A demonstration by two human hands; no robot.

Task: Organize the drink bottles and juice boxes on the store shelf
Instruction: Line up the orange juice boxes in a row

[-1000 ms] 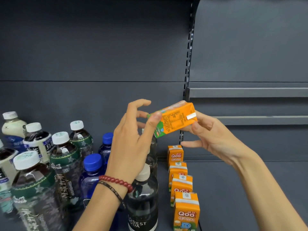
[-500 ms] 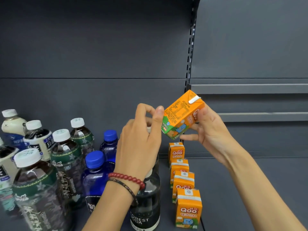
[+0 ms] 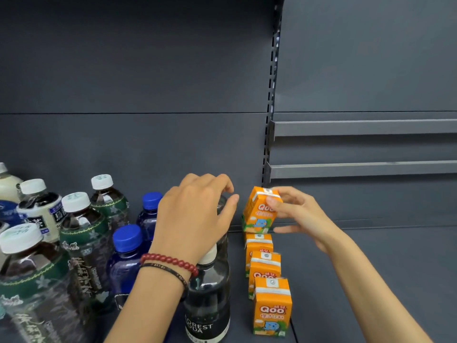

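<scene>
The right hand (image 3: pixel 296 216) pinches an orange juice box (image 3: pixel 258 214), nearly upright, at the back of the row of boxes (image 3: pixel 270 308) on the shelf (image 3: pixel 371 268). The left hand (image 3: pixel 195 214) hovers loosely curled, holding nothing, over the soda bottles (image 3: pixel 207 305), perhaps touching one.

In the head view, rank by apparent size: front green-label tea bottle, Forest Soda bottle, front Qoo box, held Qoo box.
1. front green-label tea bottle, nearest camera
2. Forest Soda bottle
3. front Qoo box and held Qoo box: alike
</scene>
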